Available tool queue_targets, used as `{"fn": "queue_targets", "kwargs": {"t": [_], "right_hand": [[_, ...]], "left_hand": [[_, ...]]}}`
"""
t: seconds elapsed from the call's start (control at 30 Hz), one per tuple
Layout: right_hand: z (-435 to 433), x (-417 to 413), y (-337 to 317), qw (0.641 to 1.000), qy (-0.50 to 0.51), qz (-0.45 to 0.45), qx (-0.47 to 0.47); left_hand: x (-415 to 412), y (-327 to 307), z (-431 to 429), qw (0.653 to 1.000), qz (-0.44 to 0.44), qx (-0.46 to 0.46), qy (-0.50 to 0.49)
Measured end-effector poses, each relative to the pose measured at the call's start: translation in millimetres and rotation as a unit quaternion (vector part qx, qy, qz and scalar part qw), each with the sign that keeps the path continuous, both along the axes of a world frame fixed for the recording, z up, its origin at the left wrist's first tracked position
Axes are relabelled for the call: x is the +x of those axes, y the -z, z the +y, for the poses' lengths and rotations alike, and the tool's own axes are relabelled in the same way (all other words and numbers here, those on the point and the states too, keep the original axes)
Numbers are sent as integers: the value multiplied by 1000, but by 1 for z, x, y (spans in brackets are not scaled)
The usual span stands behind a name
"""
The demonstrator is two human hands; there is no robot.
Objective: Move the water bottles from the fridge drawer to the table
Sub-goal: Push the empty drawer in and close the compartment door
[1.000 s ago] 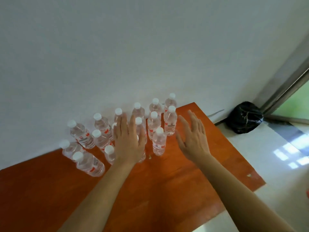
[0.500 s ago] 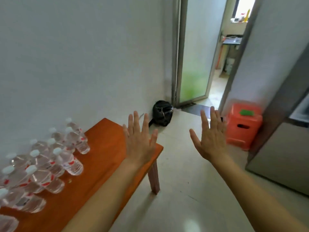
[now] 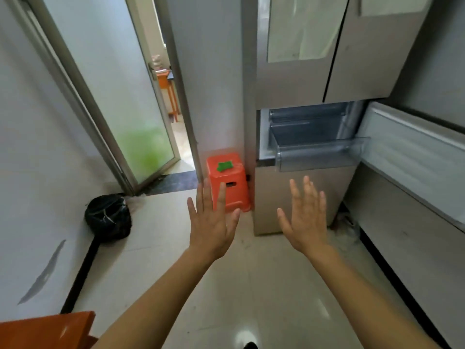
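Observation:
The fridge (image 3: 297,79) stands ahead on the right with its lower compartment door (image 3: 412,157) swung open to the right. A clear plastic drawer (image 3: 319,154) is pulled out of it; I see no bottles in the part that shows. My left hand (image 3: 214,222) and my right hand (image 3: 305,220) are both raised in front of me, fingers straight and spread, holding nothing. Only a corner of the orange table (image 3: 45,331) shows at the bottom left. The water bottles are out of view.
An orange plastic stool (image 3: 231,190) with a green patch on top stands left of the fridge. A black bag (image 3: 108,217) lies on the floor by the left wall. A frosted glass door (image 3: 113,102) stands open onto another room.
My view has swung right, from the bottles on the table to the fridge. Both hands stayed empty and spread, coming away from the bottles.

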State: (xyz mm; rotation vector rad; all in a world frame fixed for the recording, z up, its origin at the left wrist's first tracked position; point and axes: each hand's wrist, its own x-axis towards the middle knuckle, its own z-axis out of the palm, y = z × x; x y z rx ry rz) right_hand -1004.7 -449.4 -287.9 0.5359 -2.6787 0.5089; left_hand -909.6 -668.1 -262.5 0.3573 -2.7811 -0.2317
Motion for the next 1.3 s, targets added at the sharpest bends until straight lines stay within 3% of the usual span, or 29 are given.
{"fn": "queue_targets", "kwargs": {"t": [0.23, 0.5, 0.7, 0.83, 0.93, 1.03, 1.17, 1.3], "right_hand": [[54, -125, -19, 997, 77, -1, 23], [98, -223, -5, 989, 141, -33, 13], [130, -314, 15, 990, 123, -66, 2], [151, -377, 25, 985, 94, -133, -52], [162, -421, 31, 968, 81, -194, -139], [165, -457, 34, 924, 99, -280, -240], [155, -498, 52, 830, 168, -413, -337], [133, -528, 77, 701, 213, -519, -441]], "left_hand": [[-168, -9, 43, 997, -1, 29, 72], [-297, 0, 85, 988, -65, 36, 132], [-380, 24, 118, 990, -84, 57, 101], [-428, 37, 142, 979, -109, 170, 20], [-464, 45, 156, 943, -106, 306, -76], [-491, 53, 168, 890, -98, 410, -176], [-515, 71, 171, 806, -92, 522, -263], [-546, 104, 152, 666, -38, 677, -311]]}}
